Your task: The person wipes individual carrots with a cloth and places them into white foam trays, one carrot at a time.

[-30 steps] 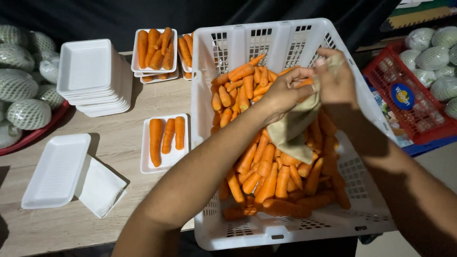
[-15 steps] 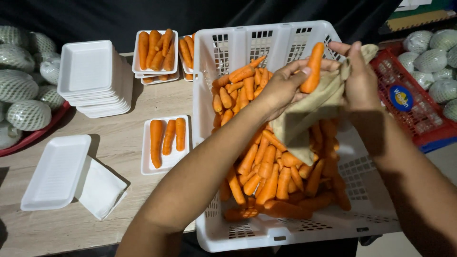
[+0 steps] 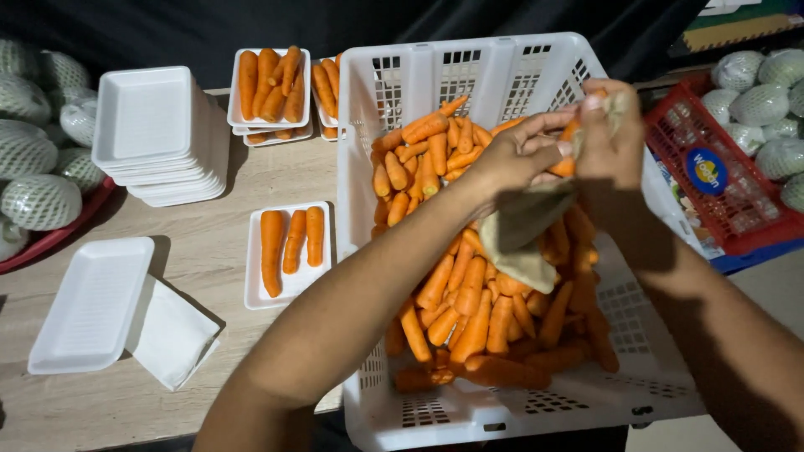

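While both hands work above the white crate (image 3: 502, 75), the right hand (image 3: 610, 138) pinches a carrot (image 3: 568, 155) inside a beige cloth (image 3: 523, 238), at two o'clock from the heap of carrots (image 3: 477, 310). The left hand (image 3: 519, 155) curls its fingers round the carrot's lower end. Loose cloth may let it slip and fall back into the heap.

orange carrots (image 3: 469, 301), white slotted crate (image 3: 494, 71)
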